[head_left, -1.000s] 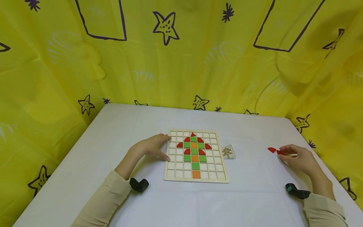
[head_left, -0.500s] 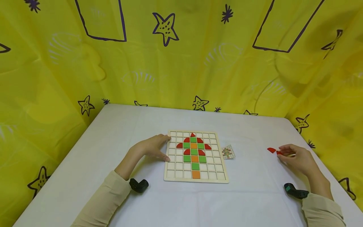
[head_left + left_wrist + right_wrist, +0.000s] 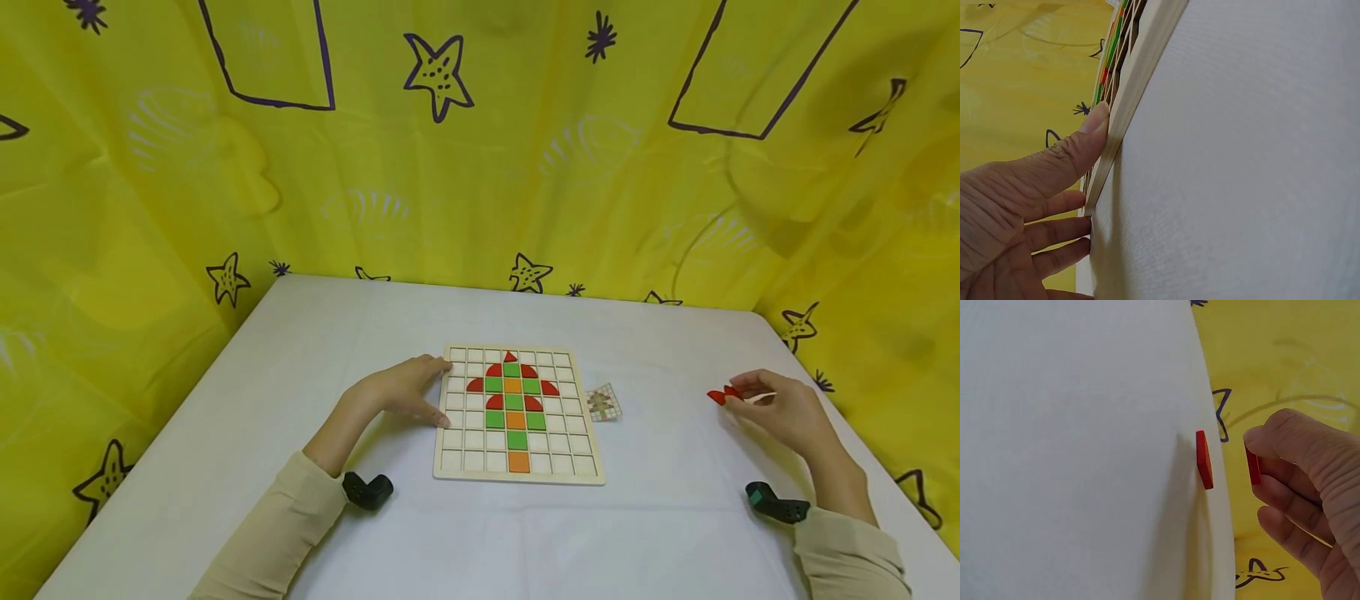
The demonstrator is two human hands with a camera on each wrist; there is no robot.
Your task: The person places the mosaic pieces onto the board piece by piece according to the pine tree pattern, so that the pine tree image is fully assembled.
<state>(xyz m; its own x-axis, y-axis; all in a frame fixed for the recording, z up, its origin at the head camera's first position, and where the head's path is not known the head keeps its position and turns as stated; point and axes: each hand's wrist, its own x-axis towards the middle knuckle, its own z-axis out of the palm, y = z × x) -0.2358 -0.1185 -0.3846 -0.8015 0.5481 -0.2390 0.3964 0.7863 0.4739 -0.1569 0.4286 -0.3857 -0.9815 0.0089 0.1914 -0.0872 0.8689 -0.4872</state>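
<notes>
A wooden grid board lies on the white table, with green and orange squares and red quarter-round and triangular tiles set in a tree-like figure. My left hand touches the board's left edge. In the left wrist view the thumb presses on the rim, and the other fingers lie fairly straight beside it. My right hand pinches a red quarter-round tile between thumb and fingers, raised off the table. Another red quarter-round tile lies on the cloth just beyond it.
A small pattern card with a printed grid figure lies against the board's right side, partly under it. Yellow curtains with starfish drawings stand behind and beside the table. A black wrist device sits on each wrist.
My right hand has lifted the red tile off the cloth and moved slightly up and left, close to the other red tile. My left hand and the board have stayed put.
</notes>
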